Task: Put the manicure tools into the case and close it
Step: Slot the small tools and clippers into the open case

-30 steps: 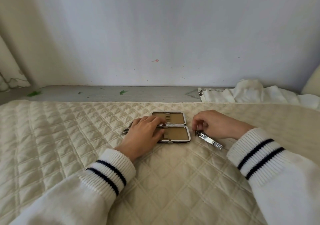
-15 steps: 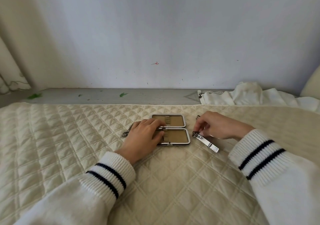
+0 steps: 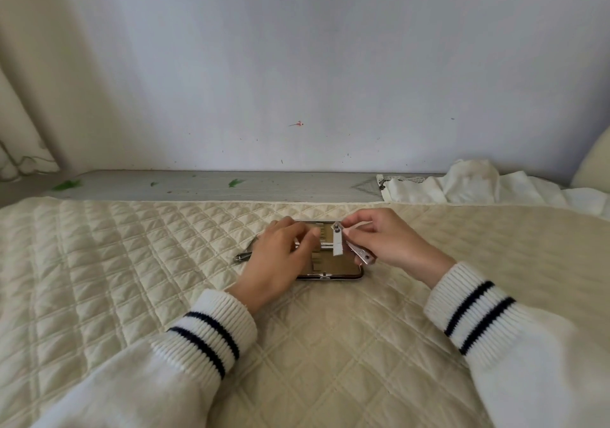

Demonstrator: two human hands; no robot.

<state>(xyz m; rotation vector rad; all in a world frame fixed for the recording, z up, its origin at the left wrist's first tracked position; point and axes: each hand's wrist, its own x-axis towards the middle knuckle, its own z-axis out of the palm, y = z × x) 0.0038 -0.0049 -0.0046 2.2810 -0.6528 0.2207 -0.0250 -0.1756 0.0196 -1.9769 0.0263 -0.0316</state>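
Observation:
The manicure case lies open on the quilt, its tan lining and elastic loops showing. My left hand rests on the case's left part, fingers lying over the hinge. My right hand pinches a silver nail clipper and holds it just above the right side of the case, with its lever swung out and hanging down. A second small metal tool lies on the quilt just left of my left hand, partly hidden by it.
The cream quilted cover spreads all around the case. A grey ledge runs along the wall behind it. Crumpled white cloth is bunched at the back right.
My right hand has picked the nail clipper up off the quilt and carried it left over the case, and its lever has swung out. My left hand stays on the case.

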